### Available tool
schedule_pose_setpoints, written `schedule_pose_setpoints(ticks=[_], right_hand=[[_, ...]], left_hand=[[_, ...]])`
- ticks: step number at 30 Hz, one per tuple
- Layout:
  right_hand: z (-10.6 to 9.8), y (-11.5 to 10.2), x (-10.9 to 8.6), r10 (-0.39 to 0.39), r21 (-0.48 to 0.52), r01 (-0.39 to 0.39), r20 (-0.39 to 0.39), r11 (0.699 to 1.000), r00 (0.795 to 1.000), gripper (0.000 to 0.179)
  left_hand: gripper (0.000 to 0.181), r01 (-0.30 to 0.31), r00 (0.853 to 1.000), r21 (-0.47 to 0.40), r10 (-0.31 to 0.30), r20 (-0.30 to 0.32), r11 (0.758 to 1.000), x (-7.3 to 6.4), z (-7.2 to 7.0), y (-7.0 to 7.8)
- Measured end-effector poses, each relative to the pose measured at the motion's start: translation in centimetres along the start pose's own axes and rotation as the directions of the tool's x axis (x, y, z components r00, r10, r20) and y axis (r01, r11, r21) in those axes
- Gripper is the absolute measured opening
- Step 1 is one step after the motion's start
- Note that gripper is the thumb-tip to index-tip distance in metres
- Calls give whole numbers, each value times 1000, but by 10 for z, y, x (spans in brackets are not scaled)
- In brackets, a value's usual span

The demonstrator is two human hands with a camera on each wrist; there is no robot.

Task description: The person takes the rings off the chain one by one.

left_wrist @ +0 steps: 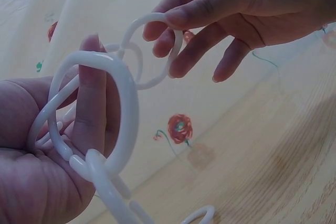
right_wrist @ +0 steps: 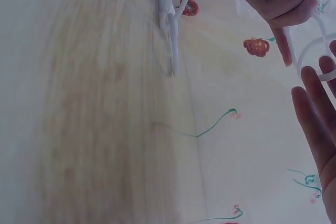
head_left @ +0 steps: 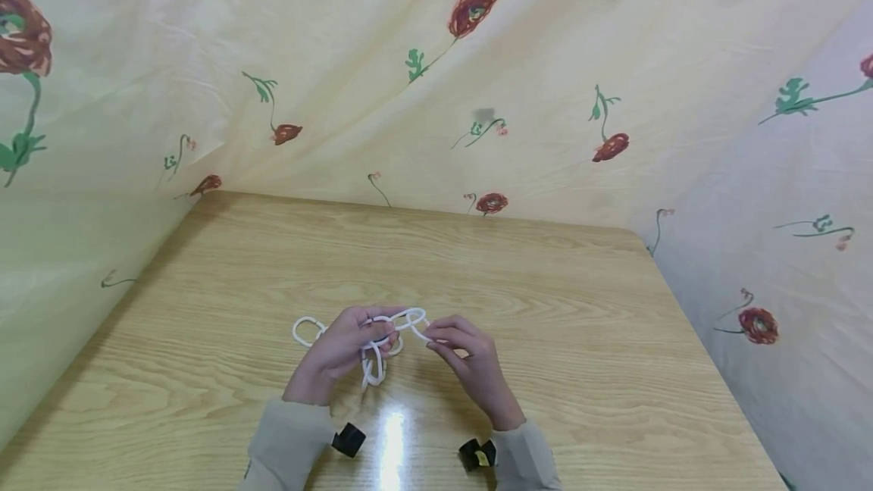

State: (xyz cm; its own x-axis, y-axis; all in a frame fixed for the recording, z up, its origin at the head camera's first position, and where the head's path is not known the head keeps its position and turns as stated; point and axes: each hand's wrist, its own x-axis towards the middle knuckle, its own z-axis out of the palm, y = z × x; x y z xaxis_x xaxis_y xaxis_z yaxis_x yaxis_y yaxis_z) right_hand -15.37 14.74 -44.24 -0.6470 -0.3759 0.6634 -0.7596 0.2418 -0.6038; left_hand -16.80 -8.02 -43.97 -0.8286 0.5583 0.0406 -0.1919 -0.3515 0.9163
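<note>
Several white plastic rings are linked into a chain, and at least one ring has a small split in its loop. My left hand [head_left: 343, 343] grips part of the chain, with a large ring [left_wrist: 128, 114] around one of its fingers in the left wrist view. More links [left_wrist: 107, 190] hang below the palm. Opposite it, my right hand [head_left: 473, 358] pinches an end ring [left_wrist: 176, 56] between thumb and fingers, its other fingers spread. That ring passes through another link on the left hand's side. In the right wrist view only part of the right hand [right_wrist: 317, 119] shows, at the edge.
A wood-grain table [head_left: 580, 309] lies under both hands. Another white ring [head_left: 296, 330] shows just left of the left hand. Flower-printed cloth [head_left: 382, 97] stands behind the table and along both sides. Black blocks [head_left: 349, 439] sit at both wrists by the sleeves.
</note>
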Motion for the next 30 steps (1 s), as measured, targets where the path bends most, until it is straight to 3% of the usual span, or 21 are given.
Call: schedule_pose_setpoints(ticks=[16, 30], right_hand=[[-7, 2, 2, 71, -144, -96, -174, 985, 982, 21], [-9, 4, 1, 135, -47, -146, -183, 988, 974, 16]], left_hand=[[48, -31, 999, 38, 30, 29, 999, 1, -3, -2], [48, -18, 999, 31, 17, 29, 999, 0, -3, -1]])
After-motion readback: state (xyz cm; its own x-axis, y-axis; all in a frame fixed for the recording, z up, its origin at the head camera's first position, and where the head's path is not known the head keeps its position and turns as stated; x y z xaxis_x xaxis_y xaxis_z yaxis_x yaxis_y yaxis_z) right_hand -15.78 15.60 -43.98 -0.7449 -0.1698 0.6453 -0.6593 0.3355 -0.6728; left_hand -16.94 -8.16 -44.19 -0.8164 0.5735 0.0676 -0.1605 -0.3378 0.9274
